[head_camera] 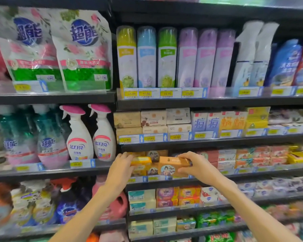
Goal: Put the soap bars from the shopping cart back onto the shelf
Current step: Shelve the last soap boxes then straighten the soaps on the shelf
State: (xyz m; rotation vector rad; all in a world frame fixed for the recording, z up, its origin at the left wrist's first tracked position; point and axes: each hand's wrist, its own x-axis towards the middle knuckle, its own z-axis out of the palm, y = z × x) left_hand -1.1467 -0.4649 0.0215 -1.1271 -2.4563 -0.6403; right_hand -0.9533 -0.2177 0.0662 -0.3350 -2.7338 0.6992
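My right hand [195, 165] grips an orange-brown soap box [171, 167] with a round picture on its front, held at the front edge of the soap shelf [182, 179]. My left hand [123, 165] is closed on a yellow-orange soap box [141, 163] at the left end of the same shelf. Behind the two boxes stand more soap boxes of the same brown kind [156, 154]. The shopping cart is out of view.
Stacked soap bars [153, 122] fill the shelf above and the shelves below [166, 197]. Spray bottles [79, 135] stand to the left, aerosol cans [166, 57] and detergent pouches [84, 49] higher up. Red and yellow soap packs [262, 156] crowd the right side.
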